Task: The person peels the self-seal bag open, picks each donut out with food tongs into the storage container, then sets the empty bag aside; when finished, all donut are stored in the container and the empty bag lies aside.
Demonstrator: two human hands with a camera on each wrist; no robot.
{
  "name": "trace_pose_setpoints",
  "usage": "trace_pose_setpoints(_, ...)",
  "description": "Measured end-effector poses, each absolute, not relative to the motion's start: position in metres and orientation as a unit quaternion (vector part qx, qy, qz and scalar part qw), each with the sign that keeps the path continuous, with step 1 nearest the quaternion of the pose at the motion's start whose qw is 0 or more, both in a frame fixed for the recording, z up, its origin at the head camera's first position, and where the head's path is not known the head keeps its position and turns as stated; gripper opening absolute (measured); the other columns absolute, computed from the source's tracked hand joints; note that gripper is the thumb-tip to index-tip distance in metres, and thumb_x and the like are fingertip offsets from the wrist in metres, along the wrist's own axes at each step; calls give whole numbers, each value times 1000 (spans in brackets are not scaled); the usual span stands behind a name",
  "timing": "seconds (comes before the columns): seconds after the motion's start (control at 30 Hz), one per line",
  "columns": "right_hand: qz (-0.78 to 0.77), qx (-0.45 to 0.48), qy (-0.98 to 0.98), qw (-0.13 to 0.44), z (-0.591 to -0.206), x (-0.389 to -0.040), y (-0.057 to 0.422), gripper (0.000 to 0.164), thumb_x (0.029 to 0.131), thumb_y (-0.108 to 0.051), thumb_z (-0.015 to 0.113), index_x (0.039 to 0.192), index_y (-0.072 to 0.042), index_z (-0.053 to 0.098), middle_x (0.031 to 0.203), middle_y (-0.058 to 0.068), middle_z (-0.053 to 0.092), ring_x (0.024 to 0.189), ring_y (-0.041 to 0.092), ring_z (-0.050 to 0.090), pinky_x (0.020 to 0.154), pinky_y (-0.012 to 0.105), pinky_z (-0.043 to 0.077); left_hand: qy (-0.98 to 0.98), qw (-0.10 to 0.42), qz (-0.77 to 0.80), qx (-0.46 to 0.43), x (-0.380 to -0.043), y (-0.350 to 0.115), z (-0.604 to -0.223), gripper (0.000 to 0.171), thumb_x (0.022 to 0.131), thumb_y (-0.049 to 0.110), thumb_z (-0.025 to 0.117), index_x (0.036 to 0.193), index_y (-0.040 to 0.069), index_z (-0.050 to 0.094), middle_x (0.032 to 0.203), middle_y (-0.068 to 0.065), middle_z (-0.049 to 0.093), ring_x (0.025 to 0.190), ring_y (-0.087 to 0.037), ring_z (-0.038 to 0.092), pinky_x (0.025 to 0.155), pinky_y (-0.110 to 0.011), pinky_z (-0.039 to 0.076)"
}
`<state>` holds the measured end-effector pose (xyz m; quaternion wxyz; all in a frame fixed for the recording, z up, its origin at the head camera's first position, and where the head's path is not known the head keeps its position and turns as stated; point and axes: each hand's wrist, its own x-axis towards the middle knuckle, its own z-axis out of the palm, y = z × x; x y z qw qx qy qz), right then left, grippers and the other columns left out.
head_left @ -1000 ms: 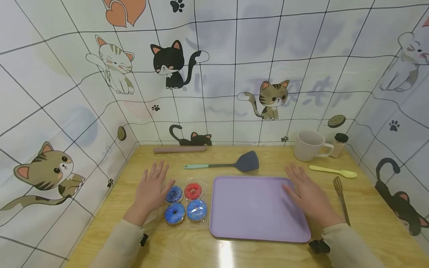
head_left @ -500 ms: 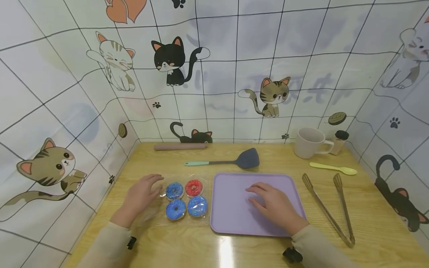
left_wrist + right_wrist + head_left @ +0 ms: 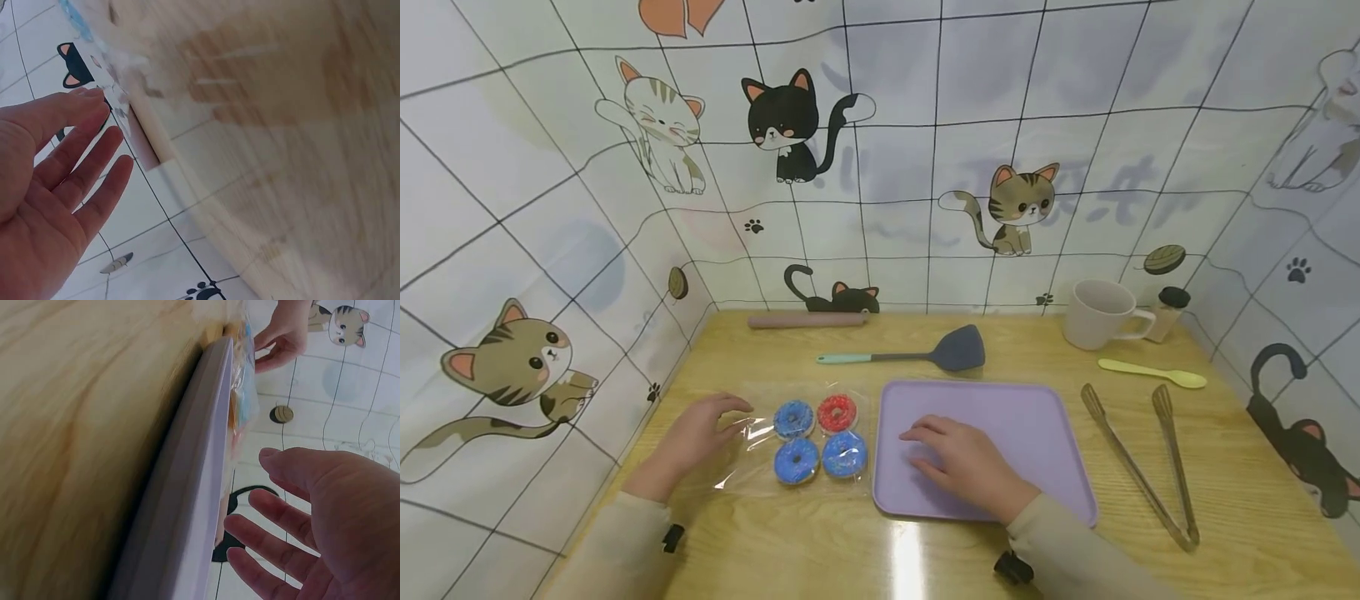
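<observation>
A clear plastic bag [image 3: 748, 475] lies on the table with three blue ring doughnuts [image 3: 796, 461] and one red doughnut [image 3: 837, 413] inside. At the bag's left edge hovers my left hand [image 3: 695, 435], fingers relaxed and slightly bent; the left wrist view shows nothing between its thumb and fingers [image 3: 100, 194]. To the right of the bag lies a lilac tray [image 3: 1026, 421]. Over the tray's left half is my right hand [image 3: 966, 467], its fingers spread, bent a little and holding nothing. In the right wrist view they stand apart from the tray rim [image 3: 215, 412].
Behind the tray lies a spatula [image 3: 958, 348] with a mint handle, and a rolling pin [image 3: 807, 320] rests by the wall. Tongs [image 3: 1138, 471] spread open lie right of the tray. A mug [image 3: 1097, 315], a black-capped jar [image 3: 1167, 315] and a yellow spoon [image 3: 1152, 372] are back right.
My right hand has moved left from the tray's right edge to over its left half, uncovering the tongs. My left hand has drawn back leftward from the doughnuts to the bag's left edge.
</observation>
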<state>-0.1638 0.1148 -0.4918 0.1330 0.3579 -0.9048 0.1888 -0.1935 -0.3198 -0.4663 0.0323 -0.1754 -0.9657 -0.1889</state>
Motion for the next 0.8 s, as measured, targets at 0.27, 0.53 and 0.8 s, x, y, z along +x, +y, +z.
trace_pose_setpoints(0.27,191,394,-895,86,-488,-163,83,32,94,-33,77,123,-22,74,119,-6,68,106,11,68,90,33,59,-952,-6,-227,-205,-199,-332,-464,28,88,-2,78,115,4,75,122,-14,72,116,-41,66,91,-54,59)
trace_pose_setpoints(0.53,198,437,-874,73,-486,-160,60,29,91,-27,77,119,-22,75,116,-6,68,101,10,67,87,29,58,-944,-36,-242,-221,-205,-337,-471,31,85,-4,79,113,7,77,120,-10,74,111,-34,69,87,-44,60)
trace_pose_setpoints(0.8,197,457,-865,60,-488,-161,52,30,90,-41,80,115,-25,75,119,-9,67,105,7,67,92,27,57,-934,-62,-255,-244,-211,-337,-470,32,85,-5,78,114,10,77,119,-7,74,111,-32,68,86,-41,59)
